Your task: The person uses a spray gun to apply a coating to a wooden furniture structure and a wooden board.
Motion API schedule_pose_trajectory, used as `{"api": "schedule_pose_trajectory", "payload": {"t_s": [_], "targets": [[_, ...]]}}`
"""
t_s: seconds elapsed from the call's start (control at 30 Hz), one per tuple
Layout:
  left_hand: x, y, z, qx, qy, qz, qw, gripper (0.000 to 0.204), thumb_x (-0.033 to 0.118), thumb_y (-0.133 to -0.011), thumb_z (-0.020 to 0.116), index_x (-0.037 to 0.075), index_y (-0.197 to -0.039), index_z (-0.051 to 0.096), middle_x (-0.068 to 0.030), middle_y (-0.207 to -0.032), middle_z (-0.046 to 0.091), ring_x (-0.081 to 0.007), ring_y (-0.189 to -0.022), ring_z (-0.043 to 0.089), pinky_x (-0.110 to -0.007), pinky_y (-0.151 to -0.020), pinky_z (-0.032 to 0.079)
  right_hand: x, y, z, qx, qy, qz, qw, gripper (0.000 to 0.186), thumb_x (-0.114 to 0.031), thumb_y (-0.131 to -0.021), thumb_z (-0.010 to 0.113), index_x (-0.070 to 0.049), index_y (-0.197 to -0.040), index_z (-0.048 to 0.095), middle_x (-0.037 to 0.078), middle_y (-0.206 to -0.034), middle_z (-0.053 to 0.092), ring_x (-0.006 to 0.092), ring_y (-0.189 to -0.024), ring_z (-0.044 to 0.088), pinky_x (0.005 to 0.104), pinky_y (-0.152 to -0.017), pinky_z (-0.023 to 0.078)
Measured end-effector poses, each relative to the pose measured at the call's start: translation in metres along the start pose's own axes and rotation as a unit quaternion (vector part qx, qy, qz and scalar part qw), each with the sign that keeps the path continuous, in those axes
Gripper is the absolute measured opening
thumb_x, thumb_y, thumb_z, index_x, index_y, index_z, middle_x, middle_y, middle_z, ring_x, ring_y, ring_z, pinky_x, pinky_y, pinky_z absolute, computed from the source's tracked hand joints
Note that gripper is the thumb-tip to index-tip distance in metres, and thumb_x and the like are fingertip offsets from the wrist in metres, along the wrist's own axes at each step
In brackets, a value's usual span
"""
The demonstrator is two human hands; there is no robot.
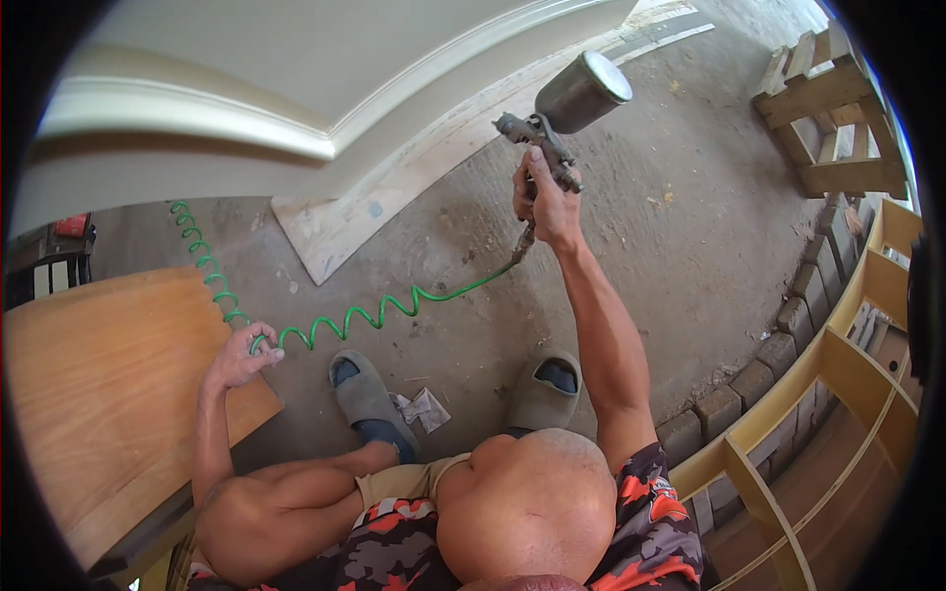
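My right hand (550, 205) is wrapped around the handle of a spray gun (548, 143), with the arm stretched forward. A dark cup (579, 94) with a pale lid is mounted on the gun and leans to the right. From the gun's handle a green coiled air hose (382, 313) runs to my left hand. My left hand (244, 357) has its fingers closed around the coils, beside the corner of a wooden board. Past that hand, more coils stretch away to the far left. The gun's nozzle points left, toward a large white panel (227, 54) with raised moulding.
A paint-marked board (335, 241) lies on the floor beneath the white panel. The wooden board (118, 364) fills the left side. At far right stands a rough wooden stand (833, 118). Bricks (764, 362) line the floor beside a yellowish wooden frame (828, 366). Scrap paper (426, 409) lies between my feet.
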State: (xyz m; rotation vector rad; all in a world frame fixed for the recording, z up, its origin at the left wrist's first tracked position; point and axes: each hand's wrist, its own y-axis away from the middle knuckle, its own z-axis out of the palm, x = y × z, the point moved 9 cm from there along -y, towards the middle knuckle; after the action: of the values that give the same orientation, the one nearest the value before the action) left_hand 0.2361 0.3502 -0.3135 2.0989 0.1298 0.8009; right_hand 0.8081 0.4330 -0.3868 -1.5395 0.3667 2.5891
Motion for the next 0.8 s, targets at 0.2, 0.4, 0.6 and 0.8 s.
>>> {"api": "schedule_pose_trajectory", "payload": {"t_s": [0.2,0.4,0.6,0.8], "targets": [[-0.029,0.007,-0.016,0.005,-0.001,-0.006,1.000,0.027,0.024,-0.094,0.087,0.009,-0.106,0.068,0.0024,-0.079,0.068,-0.0089,-0.076,0.062,-0.030,-0.071,0.047,0.039,0.037,0.059,-0.064,0.005,0.035,0.997,0.043,-0.037,-0.115,0.064,-0.006,-0.087,0.056,0.003,-0.065,0.051,0.0114,-0.048,0.045,0.0312,-0.043,0.032],[-0.050,0.019,-0.033,0.020,-0.030,-0.018,0.999,0.026,0.024,-0.094,0.086,0.008,-0.105,0.068,0.0005,-0.079,0.070,-0.0104,-0.077,0.066,-0.030,-0.073,0.049,0.075,0.062,0.111,-0.069,0.024,0.073,0.995,0.043,-0.034,-0.116,0.063,-0.005,-0.085,0.057,0.002,-0.062,0.051,0.0109,-0.047,0.045,0.0311,-0.043,0.035],[-0.073,0.027,-0.046,0.026,-0.018,-0.015,0.999,0.027,0.027,-0.095,0.085,0.007,-0.104,0.069,-0.0011,-0.080,0.071,-0.0115,-0.078,0.068,-0.032,-0.073,0.050,0.099,0.089,0.158,-0.087,0.065,0.100,0.989,0.046,-0.039,-0.114,0.067,-0.007,-0.083,0.058,0.001,-0.064,0.055,0.0104,-0.051,0.049,0.0312,-0.045,0.039],[-0.089,0.031,-0.056,0.035,-0.033,-0.025,0.999,0.029,0.029,-0.094,0.085,0.006,-0.103,0.069,-0.0013,-0.080,0.071,-0.0122,-0.077,0.068,-0.031,-0.072,0.050,0.112,0.109,0.192,-0.138,0.068,0.114,0.981,0.048,-0.039,-0.115,0.065,-0.005,-0.082,0.062,0.000,-0.062,0.054,0.0099,-0.049,0.048,0.0303,-0.046,0.038]]}}
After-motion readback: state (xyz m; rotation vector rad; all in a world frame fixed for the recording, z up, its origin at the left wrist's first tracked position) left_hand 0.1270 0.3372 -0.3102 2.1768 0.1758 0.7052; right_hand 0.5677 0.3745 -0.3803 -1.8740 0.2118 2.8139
